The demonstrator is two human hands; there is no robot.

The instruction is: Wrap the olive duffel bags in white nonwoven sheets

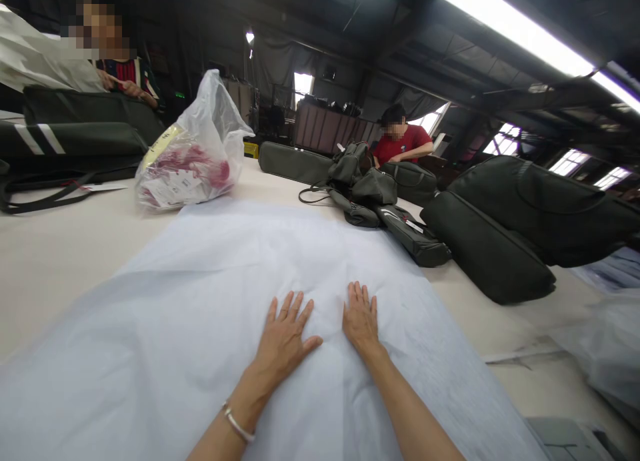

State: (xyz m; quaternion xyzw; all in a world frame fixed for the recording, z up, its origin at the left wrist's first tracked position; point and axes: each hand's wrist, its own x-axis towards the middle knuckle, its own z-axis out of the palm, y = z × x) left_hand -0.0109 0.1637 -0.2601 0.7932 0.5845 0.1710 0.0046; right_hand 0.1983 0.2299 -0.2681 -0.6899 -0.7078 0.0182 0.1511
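A large pale bluish-white sheet point(165, 328) lies spread over the table, with light creases across it. My left hand point(286, 338) rests palm down on its middle, fingers spread and holding nothing; a light bangle circles that wrist. Just to the right, my right hand point(361, 316) also lies flat on the sheet, fingers stretched out and nothing in them. The two hands are apart. At the sheet's far left edge stands a clear plastic bag point(193, 161) with dark pink items and white tags inside.
Dark bags lie at the left point(80, 138) and right point(490, 248) of the cream table point(55, 248). Smaller dark bags point(375, 188) are piled beyond the sheet. A person in red point(417, 141) is at the far side; another person point(127, 81) stands at the back left.
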